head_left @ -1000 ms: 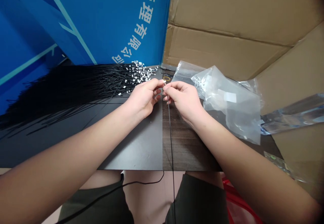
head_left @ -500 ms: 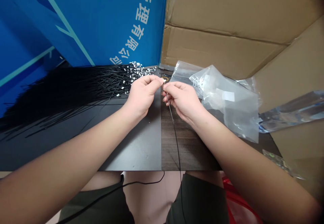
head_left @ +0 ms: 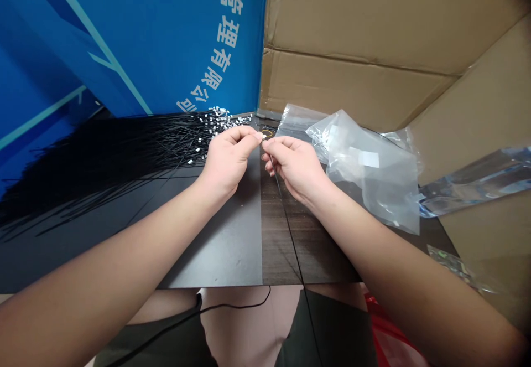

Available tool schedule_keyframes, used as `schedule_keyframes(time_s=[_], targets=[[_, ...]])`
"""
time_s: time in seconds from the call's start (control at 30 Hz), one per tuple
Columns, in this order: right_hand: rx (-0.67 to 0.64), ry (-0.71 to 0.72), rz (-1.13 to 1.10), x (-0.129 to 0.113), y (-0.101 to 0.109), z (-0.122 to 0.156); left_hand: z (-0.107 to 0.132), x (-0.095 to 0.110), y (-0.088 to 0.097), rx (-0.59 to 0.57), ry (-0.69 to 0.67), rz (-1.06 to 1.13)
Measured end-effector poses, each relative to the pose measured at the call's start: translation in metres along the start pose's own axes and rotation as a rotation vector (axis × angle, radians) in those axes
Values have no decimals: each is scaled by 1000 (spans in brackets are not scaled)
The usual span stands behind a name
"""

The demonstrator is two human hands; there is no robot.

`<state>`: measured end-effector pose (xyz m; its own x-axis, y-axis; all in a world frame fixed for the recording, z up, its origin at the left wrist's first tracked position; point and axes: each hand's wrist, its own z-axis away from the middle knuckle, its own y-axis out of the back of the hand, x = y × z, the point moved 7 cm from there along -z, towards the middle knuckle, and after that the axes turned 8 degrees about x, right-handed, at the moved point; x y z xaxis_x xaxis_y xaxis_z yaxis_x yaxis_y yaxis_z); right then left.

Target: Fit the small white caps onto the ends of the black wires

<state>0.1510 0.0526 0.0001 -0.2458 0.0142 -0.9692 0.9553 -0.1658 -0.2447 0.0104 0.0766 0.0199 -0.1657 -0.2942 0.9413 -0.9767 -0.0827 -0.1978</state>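
Note:
My left hand (head_left: 227,156) and my right hand (head_left: 292,163) meet above the dark table (head_left: 232,245), fingertips pinched together. Between them is the top end of a thin black wire (head_left: 290,228), which hangs from my right hand down over the table's front edge. My left fingers pinch a tiny part at that end, too small to name. A big heap of black wires (head_left: 103,151) with small white connectors (head_left: 215,119) at their ends lies just left of my left hand.
Clear plastic bags (head_left: 365,173) lie to the right of my hands. Cardboard boxes (head_left: 373,51) stand behind and at the right. A blue banner (head_left: 145,40) rises at the back left. A black cable (head_left: 232,307) crosses my lap. A yellow rubber band (head_left: 267,132) lies behind my fingers.
The hanging wire has swung to the right at its lower end. My hands stay pinched together, and the view has shifted a little.

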Motion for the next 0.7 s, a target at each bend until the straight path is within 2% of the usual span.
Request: schedule_keyframes(time_s=[0.17,0.33,0.7], targets=[[-45,-64,-87,4,-5,-1,-1,1,1,10,-6,-17],[-42,-62,-113,5,-6,-1,-1,1,1,9,0,10],[31,66,38,-4,0,-2,0,-2,0,-7,15,19]])
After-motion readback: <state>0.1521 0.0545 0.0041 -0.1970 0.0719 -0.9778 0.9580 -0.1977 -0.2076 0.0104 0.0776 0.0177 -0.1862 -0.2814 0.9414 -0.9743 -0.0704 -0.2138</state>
